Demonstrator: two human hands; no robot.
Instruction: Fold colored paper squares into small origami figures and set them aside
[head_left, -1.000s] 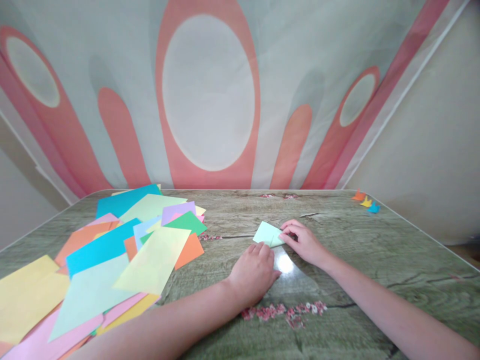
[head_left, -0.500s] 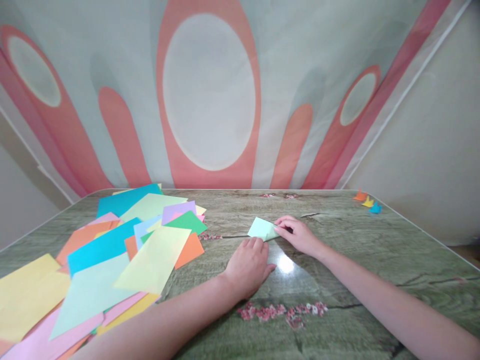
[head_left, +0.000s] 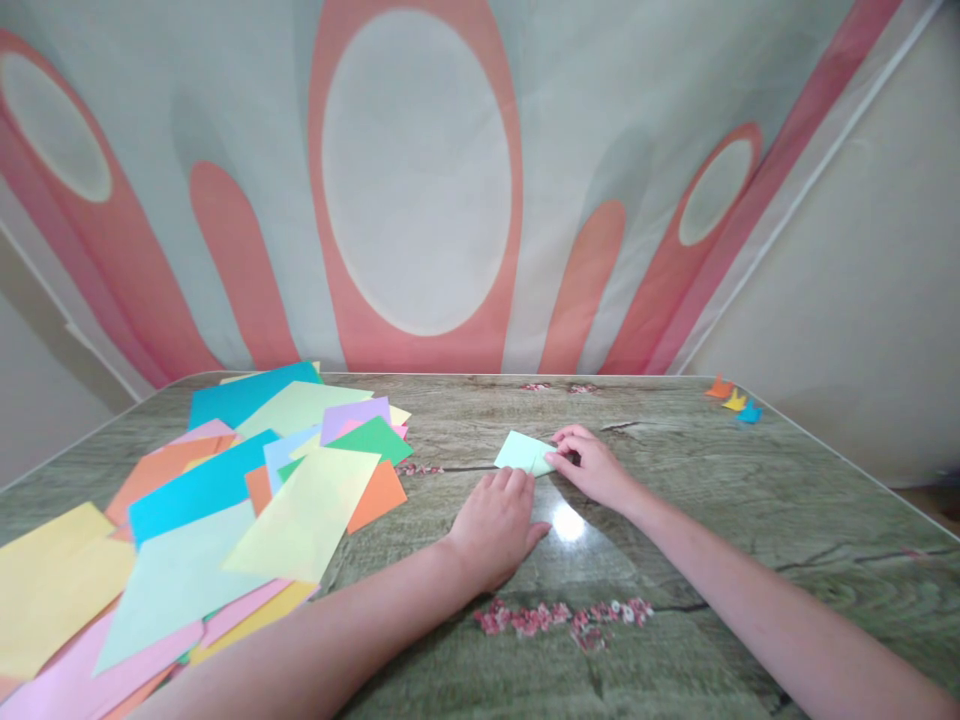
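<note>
A small pale mint-green sheet of origami paper (head_left: pixel 519 452), with a fold along its right part, lies on the table in front of me. My left hand (head_left: pixel 499 525) rests palm down at its near edge, fingertips touching the paper and thumb spread to the right. At the paper's right corner, the thumb and fingers of my right hand (head_left: pixel 592 470) pinch the folded part. The fingers partly hide the near edge and right corner.
Many loose coloured paper sheets (head_left: pixel 300 515) overlap on the left side of the table (head_left: pixel 675 570). Three small folded paper pieces stand at the far right: orange (head_left: pixel 720 387), yellow (head_left: pixel 735 402) and blue (head_left: pixel 750 413). A patterned cloth (head_left: pixel 420 180) hangs behind the table.
My right fingers have shifted slightly at the paper's right corner, and the folded part looks flatter. My left hand stays almost where it was. The whole view has shifted slightly.
</note>
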